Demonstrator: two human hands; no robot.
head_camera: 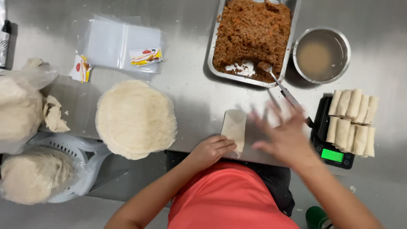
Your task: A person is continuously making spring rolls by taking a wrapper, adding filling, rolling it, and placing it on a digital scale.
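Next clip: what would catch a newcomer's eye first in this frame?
Probably the metal tray of reddish-brown filling at top centre, with a spoon resting in it. Next, the round stack of pale wrappers at left, and the finished rolls piled on a scale at right. At the near edge, the left hand touches a half-rolled wrapper while the blurred right hand hovers open.

I count 1 filling tray (294,25) | 1 bowl (344,40) | 1 spoon (283,88) | 1 scale (324,146) | 9 finished rolls (352,121) | 1 wrapper stack (135,119) | 2 label cards (146,56)
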